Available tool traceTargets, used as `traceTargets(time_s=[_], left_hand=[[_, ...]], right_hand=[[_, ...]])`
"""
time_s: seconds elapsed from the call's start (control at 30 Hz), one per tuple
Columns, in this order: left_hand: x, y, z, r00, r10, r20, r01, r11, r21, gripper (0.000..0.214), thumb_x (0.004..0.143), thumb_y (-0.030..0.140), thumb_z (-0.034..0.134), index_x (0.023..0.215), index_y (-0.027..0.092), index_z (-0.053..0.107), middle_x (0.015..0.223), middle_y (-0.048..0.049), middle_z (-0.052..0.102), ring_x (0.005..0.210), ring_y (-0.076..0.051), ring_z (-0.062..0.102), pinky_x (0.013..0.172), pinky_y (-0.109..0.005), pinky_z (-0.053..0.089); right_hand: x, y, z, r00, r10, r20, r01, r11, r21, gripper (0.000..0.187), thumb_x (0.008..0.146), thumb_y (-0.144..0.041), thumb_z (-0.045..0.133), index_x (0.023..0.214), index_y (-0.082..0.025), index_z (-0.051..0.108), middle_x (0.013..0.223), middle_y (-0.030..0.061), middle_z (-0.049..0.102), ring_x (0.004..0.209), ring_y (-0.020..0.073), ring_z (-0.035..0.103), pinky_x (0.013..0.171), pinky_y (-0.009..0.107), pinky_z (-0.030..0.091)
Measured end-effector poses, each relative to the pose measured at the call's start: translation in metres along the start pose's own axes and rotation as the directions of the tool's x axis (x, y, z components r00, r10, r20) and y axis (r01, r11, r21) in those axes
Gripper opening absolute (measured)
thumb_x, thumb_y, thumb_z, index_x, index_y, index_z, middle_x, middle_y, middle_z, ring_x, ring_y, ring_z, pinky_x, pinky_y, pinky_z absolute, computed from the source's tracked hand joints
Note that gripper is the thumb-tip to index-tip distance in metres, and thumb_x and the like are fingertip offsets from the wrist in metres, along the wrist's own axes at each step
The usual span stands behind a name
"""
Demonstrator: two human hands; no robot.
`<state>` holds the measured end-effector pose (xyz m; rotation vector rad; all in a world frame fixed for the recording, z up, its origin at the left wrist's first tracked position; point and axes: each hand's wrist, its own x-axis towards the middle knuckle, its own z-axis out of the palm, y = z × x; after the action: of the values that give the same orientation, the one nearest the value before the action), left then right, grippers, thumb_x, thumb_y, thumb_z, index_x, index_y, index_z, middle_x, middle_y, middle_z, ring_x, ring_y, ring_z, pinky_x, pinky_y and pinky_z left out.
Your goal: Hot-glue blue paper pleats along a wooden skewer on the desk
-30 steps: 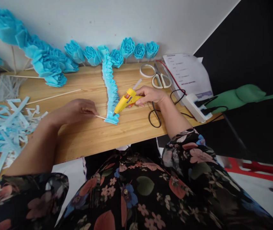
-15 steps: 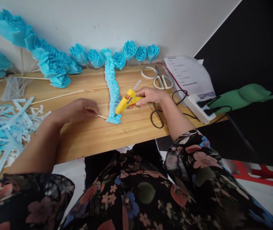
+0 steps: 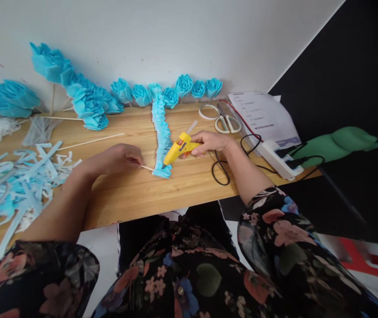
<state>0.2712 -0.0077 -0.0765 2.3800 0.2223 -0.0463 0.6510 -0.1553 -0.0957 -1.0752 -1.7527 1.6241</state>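
The two hands are apart. The left hand [image 3: 119, 157], fingers curled closed, pinches a thin wooden stick [image 3: 147, 168], whose far end meets a pleated blue strip [image 3: 162, 132] lying between the hands. The right hand [image 3: 210, 142] is wrapped around a yellow glue gun [image 3: 178, 149], its nozzle at the strip's near end; whether they touch is unclear. Scissors [image 3: 226, 123] lie beyond the right hand.

Between our left hand [image 3: 119, 157] and right hand [image 3: 210, 142] lies the band's near end [image 3: 161, 172]; left of both, scraps [image 3: 28, 187]; beyond our right grip, scissors [image 3: 223, 117]; rightward, a socket block [image 3: 277, 158].
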Motion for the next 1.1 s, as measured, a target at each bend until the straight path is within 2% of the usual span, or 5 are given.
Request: traceTargets(time_s=[0.3, 0.57, 0.73, 1.0, 1.1], left_hand=[[0.001, -0.004, 0.000, 1.000, 0.001, -0.012, -0.001, 1.000, 0.004, 0.029, 0.104, 0.040, 0.069, 0.096, 0.020, 0.088, 0.091, -0.0060, 0.082, 0.084, -0.019, 0.075, 0.081, -0.025, 0.055], [0.004, -0.008, -0.001, 0.999, -0.034, 0.009, 0.033, 0.999, 0.027, 0.034, 0.105, 0.049, 0.072, 0.097, 0.019, 0.087, 0.094, -0.0070, 0.084, 0.086, -0.019, 0.075, 0.080, -0.024, 0.056], [0.002, -0.010, -0.002, 0.998, -0.057, 0.027, 0.055, 0.998, 0.042, 0.038, 0.105, 0.052, 0.069, 0.100, 0.019, 0.087, 0.100, -0.0074, 0.085, 0.093, -0.021, 0.076, 0.086, -0.024, 0.057], [-0.002, -0.002, -0.003, 0.995, -0.095, 0.042, 0.096, 0.995, -0.002, 0.041, 0.105, 0.056, 0.069, 0.099, 0.019, 0.085, 0.102, -0.0082, 0.087, 0.095, -0.023, 0.077, 0.087, -0.026, 0.058], [-0.001, -0.004, -0.002, 0.996, -0.080, 0.031, 0.080, 0.997, -0.010, 0.036, 0.105, 0.051, 0.068, 0.098, 0.020, 0.086, 0.101, -0.0078, 0.086, 0.093, -0.022, 0.077, 0.086, -0.026, 0.058]], right_hand=[[0.007, 0.002, -0.006, 1.000, 0.025, -0.013, -0.025, 1.000, 0.009, 0.043, 0.085, -0.047, 0.103, 0.109, -0.015, 0.088, 0.099, 0.0033, 0.087, 0.065, 0.0078, 0.061, 0.063, 0.023, 0.052], [0.007, -0.008, -0.006, 0.995, 0.099, -0.015, -0.098, 0.995, 0.030, 0.044, 0.085, -0.043, 0.104, 0.111, -0.014, 0.085, 0.099, 0.0057, 0.088, 0.070, 0.0099, 0.069, 0.069, 0.023, 0.059], [0.003, -0.014, 0.000, 0.995, 0.097, 0.003, -0.097, 0.995, 0.014, 0.052, 0.088, -0.044, 0.103, 0.124, -0.014, 0.082, 0.117, 0.0124, 0.091, 0.086, 0.0169, 0.082, 0.073, 0.024, 0.064], [0.008, -0.035, -0.005, 0.989, 0.140, 0.053, -0.128, 0.974, -0.186, 0.044, 0.091, -0.044, 0.097, 0.124, -0.019, 0.084, 0.122, 0.0068, 0.090, 0.087, 0.0158, 0.078, 0.072, 0.025, 0.057], [0.010, -0.028, -0.005, 0.997, 0.075, 0.037, -0.065, 0.972, -0.226, 0.040, 0.096, -0.050, 0.094, 0.119, -0.018, 0.084, 0.107, 0.0049, 0.088, 0.079, 0.0129, 0.071, 0.069, 0.025, 0.050]])
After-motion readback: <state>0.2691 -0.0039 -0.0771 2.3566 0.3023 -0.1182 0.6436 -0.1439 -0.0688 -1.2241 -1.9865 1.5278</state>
